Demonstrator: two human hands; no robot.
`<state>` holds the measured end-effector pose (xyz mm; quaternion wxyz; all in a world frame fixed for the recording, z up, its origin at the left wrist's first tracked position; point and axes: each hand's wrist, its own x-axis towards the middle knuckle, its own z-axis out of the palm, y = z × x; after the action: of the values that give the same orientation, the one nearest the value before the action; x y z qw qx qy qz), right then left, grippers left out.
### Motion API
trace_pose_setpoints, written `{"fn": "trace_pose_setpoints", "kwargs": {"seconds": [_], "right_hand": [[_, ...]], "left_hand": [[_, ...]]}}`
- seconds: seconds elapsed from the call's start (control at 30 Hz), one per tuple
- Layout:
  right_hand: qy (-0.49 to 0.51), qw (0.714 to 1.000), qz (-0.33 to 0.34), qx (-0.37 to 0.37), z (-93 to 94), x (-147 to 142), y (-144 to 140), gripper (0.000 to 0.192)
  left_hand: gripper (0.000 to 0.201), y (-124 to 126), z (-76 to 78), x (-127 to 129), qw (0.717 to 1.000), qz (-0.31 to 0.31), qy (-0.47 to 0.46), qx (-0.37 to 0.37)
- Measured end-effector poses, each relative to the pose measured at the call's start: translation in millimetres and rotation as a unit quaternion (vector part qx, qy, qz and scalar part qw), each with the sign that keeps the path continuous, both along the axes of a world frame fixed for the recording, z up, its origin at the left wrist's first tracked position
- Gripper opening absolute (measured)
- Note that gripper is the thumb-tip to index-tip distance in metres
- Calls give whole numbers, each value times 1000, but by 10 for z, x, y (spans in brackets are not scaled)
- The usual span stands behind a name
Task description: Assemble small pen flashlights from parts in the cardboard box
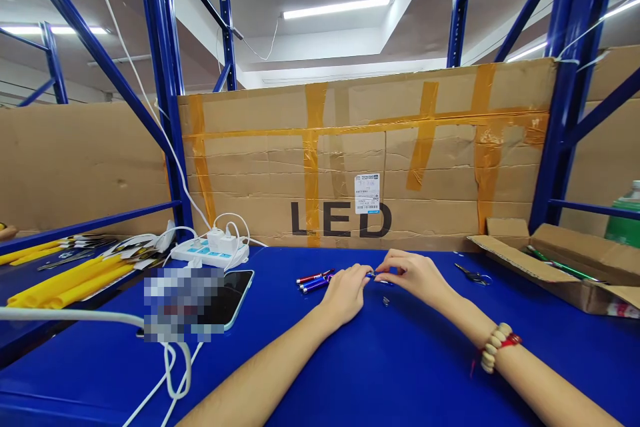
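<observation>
My left hand [345,292] rests low over the blue tabletop, its fingers closed on a small shiny blue piece [371,274]. My right hand [411,275] pinches at the other end of that piece; what exactly sits between its fingertips is too small to make out. Just left of my left hand lie slim metal tubes like small penlights, a red one [309,278] and blue ones [313,285]. Below the right fingertips lies a tiny silver metal clip or ring [385,301]. Another thin blue piece shows under the right fingers, partly hidden.
Small scissors [473,274] lie right of my right hand, before an open cardboard box [570,273] holding green sticks. At left are a phone [239,293], a white power strip [210,252], loose cables and yellow rolls [75,283]. A cardboard wall [260,173] closes off the back.
</observation>
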<state>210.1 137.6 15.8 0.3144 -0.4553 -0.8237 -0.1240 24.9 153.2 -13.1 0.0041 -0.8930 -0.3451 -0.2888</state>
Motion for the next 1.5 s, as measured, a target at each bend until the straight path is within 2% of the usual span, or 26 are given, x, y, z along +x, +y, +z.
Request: {"fn": "trace_pose_setpoints", "kwargs": {"seconds": [0.1, 0.3, 0.73, 1.23, 1.5], "right_hand": [[3, 1000, -7, -13, 6, -2, -1, 20], [8, 1000, 4, -12, 26, -11, -20, 31], [8, 1000, -11, -25, 32, -12, -28, 33], [19, 997, -43, -58, 105, -55, -82, 16], [23, 998, -20, -48, 81, -42, -74, 21]], "left_hand": [[25, 5, -7, -6, 1000, -12, -9, 0], [26, -4, -4, -16, 1000, -19, -13, 2], [26, 3, -12, -11, 1000, -24, -16, -3], [25, 5, -14, -23, 998, -43, -34, -12], [25, 25, -37, -14, 998, -47, -39, -10]]}}
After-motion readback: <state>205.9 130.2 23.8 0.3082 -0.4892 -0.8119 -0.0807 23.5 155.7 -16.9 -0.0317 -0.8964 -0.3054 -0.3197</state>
